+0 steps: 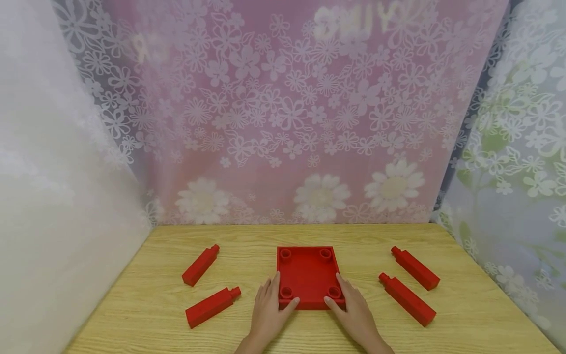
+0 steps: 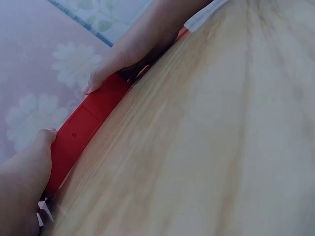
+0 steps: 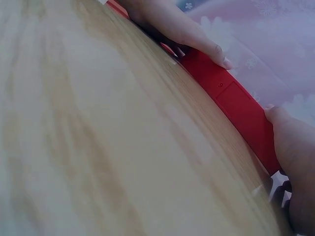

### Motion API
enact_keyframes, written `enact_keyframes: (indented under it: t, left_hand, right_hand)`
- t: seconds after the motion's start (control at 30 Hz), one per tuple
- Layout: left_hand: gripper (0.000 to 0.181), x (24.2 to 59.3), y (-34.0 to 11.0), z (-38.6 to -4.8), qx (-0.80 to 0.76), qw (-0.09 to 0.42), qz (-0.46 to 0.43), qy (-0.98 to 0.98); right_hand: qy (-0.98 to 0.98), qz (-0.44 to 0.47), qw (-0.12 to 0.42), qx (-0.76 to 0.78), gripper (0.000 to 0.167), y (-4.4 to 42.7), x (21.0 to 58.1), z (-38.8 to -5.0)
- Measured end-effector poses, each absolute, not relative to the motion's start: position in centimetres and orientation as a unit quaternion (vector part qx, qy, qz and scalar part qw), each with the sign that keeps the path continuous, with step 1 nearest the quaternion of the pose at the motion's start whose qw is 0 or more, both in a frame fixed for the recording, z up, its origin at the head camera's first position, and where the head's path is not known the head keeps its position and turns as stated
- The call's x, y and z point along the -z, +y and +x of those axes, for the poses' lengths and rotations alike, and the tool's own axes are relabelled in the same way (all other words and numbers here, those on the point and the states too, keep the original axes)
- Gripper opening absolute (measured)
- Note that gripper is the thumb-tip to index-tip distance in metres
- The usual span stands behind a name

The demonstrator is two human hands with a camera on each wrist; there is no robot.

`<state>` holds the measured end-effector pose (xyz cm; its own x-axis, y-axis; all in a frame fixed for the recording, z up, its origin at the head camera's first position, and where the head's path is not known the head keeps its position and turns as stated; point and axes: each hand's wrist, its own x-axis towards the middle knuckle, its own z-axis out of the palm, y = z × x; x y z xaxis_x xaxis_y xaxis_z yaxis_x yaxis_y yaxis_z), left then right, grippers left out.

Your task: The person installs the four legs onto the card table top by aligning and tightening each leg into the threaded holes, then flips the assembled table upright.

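A square red tabletop piece (image 1: 308, 275) lies on the wooden table, raised rim up, with a round socket in each corner. My left hand (image 1: 268, 309) grips its left side near the front corner, thumb over the front edge. On the opposite side my right hand (image 1: 357, 313) holds it in the same way. Both wrist views show the thumbs on its front wall (image 2: 81, 128), which bears a small marking and a rectangular outline. Two red square legs with narrow peg ends, a far one (image 1: 201, 265) and a near one (image 1: 213, 308), lie left of the hands.
Two more red legs, a far one (image 1: 415, 268) and a near one (image 1: 408, 300), lie to the right, pegs pointing inward. Flower-patterned sheeting (image 1: 292, 123) rises behind the wooden table (image 1: 247, 238). Pale sheeting (image 1: 57, 172) stands along the left side, floral sheeting (image 1: 522, 172) along the right.
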<state>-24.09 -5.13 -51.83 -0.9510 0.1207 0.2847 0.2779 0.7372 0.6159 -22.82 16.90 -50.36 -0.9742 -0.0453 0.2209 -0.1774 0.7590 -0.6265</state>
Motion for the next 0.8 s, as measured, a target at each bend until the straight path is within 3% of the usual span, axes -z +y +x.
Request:
enact_keyframes:
  t: [0.8]
  left_hand:
    - [0.087, 51.5, -5.1, -22.3, 0.353, 0.081, -0.117, -0.925]
  right_hand:
    - [-0.936, 0.035, 0.061, -0.344, 0.084, 17.0, 50.3, -21.2]
